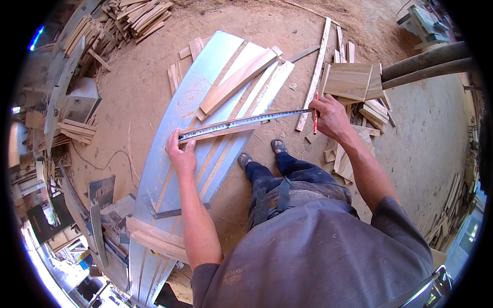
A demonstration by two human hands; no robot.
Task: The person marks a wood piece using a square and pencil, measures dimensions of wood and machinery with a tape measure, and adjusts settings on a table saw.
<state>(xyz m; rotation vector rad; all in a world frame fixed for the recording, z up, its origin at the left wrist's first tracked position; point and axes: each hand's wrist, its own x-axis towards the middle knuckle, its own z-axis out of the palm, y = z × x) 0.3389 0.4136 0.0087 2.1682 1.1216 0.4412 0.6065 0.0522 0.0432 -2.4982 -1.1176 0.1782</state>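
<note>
A tape measure's blade (246, 121) is stretched out along a narrow wooden strip (226, 133) lying across the bench. My left hand (182, 155) pinches the blade's end against the strip's left end. At the other side, past the bench edge, my right hand (331, 116) is closed around the tape measure; its case is hidden by the fingers. A red pencil (315, 123) also sticks out of that hand, roughly upright. Just beyond the strip a thicker wooden beam (239, 82) lies slantwise on the long pale bench top (169, 110).
An angled metal square (177, 213) and stacked wooden pieces (159, 241) lie on the near bench. Right of it are a wooden block (349, 81) and loose offcuts (354, 149) on the floor. Wood piles (138, 20) stand far left; sawdust (370, 31) covers the far floor.
</note>
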